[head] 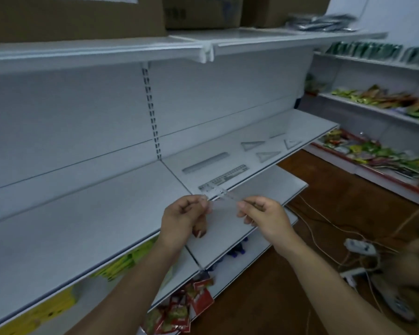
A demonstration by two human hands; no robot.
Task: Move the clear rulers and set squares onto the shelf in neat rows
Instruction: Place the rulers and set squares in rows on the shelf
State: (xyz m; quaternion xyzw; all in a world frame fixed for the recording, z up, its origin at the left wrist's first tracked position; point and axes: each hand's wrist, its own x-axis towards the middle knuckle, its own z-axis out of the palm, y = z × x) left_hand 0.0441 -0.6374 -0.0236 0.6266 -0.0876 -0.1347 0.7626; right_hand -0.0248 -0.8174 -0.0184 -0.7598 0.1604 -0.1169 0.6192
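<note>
My left hand (184, 218) and my right hand (264, 217) each pinch one end of a clear ruler (224, 195), held in the air just in front of the white shelf (136, 194). On that shelf lie two more clear rulers, one at the front (224, 177) and one behind it (205, 162). Further right on the same shelf lie three clear set squares (252, 144) (267, 155) (292, 142), with a small clear piece (277, 135) behind them.
Cardboard boxes (201, 10) stand on the top shelf. Lower shelves (249, 228) jut out under my hands, with red packets (194, 301) and yellow items (121, 262) below. Cables and a power strip (359, 246) lie on the brown floor at right. Packets (382, 97) fill the right-hand shelving.
</note>
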